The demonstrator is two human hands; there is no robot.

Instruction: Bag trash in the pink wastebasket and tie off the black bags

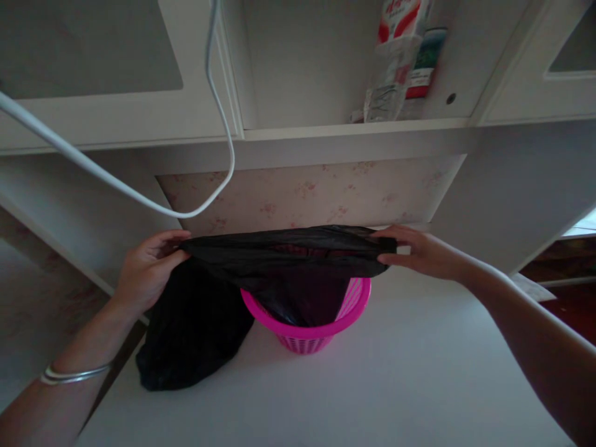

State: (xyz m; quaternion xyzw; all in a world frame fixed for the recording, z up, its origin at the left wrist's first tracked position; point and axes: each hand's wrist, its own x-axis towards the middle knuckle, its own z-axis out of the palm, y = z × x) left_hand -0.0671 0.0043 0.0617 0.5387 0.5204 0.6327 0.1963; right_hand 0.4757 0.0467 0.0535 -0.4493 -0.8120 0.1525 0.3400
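Black bag (288,257) pulled taut over the pink basket (316,332)!

And here we are, both hands in play at opposite ends of the bag; the left hand (151,267) has thumb and fingers pinched on one end of its mouth; the right hand (414,251) pinches the other; the edge runs nearly straight between them, and the lower part dips inside the basket's rim, with the basket upright on the white table (395,379)! The step in hand, by my reading, is spreading that mouth across the basket; just beside, below the left hand, sits a dark bundle (190,335), and whether it joins the bag I cannot tell! The next move, I'd judge, calls for the two layers parted and the edge eased down outside the rim; a light touch, mind, because film this thin could slip or tear!
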